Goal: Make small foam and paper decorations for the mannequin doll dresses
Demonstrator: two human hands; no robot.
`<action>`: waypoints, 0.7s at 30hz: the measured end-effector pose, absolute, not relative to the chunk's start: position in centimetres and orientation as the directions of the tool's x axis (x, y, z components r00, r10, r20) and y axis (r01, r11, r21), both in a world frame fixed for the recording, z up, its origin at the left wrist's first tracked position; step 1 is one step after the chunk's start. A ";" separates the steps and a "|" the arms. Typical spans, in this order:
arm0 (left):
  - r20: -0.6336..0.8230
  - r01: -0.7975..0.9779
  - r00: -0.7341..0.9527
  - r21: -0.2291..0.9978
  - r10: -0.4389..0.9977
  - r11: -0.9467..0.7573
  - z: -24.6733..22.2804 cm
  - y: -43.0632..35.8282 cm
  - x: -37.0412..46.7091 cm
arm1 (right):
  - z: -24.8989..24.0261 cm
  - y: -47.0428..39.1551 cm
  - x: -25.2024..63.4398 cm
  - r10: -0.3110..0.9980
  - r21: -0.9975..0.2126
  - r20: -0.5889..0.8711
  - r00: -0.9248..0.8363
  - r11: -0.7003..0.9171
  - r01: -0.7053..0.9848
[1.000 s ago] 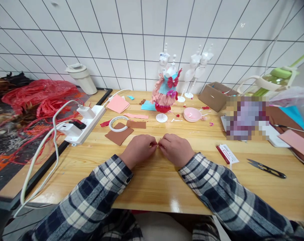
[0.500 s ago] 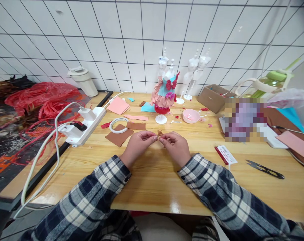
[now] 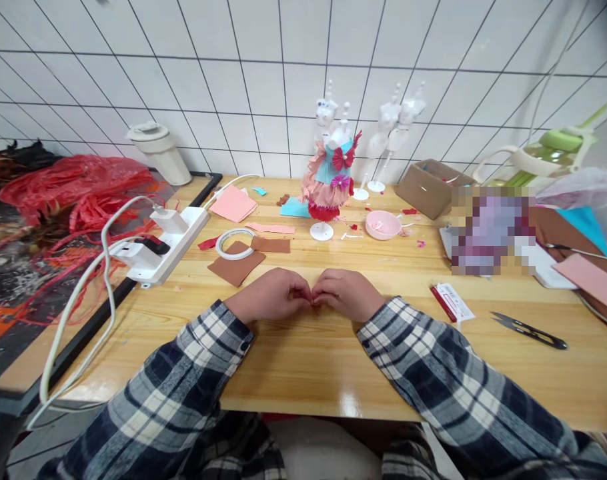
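Observation:
My left hand and my right hand meet fingertip to fingertip over the middle of the wooden table. Both pinch a small brown piece, mostly hidden by the fingers. Beyond my left hand lie a brown square sheet, a brown strip and a white tape ring. Behind the hands stands a small mannequin in a blue and pink ruffled dress with bows.
A pink bowl, a cardboard box and white mannequins stand at the back. Thread snips and a red-and-white packet lie right. A power strip with cables sits left.
Both hands have moved down slightly toward me, and their fingers have curled downward. The brown piece, which stuck up above the fingertips, now shows only a little below them.

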State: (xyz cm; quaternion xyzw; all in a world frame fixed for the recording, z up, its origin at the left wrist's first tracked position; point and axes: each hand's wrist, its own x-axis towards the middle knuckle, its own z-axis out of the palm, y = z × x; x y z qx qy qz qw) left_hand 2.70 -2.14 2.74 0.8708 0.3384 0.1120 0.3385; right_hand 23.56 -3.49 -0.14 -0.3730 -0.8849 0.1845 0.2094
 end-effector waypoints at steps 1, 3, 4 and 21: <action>-0.034 0.546 0.738 0.617 0.674 -0.566 2.6 -2.3 2.8 | 0.1 -3.6 23.6 0.735 -0.426 0.238 -0.634 0.666 0.612; -0.017 0.596 0.720 0.529 0.694 -0.605 2.4 -2.5 3.1 | 0.5 -3.9 23.7 0.750 -0.365 0.288 -0.595 0.661 0.656; 0.006 0.611 0.711 0.490 0.704 -0.621 2.2 -2.6 3.2 | 0.6 -3.9 23.8 0.765 -0.378 0.332 -0.551 0.643 0.666; 0.442 0.557 0.700 0.155 0.562 -0.816 2.8 -2.4 2.7 | 0.1 -3.9 22.2 0.946 -0.987 -0.156 -0.283 -0.136 0.089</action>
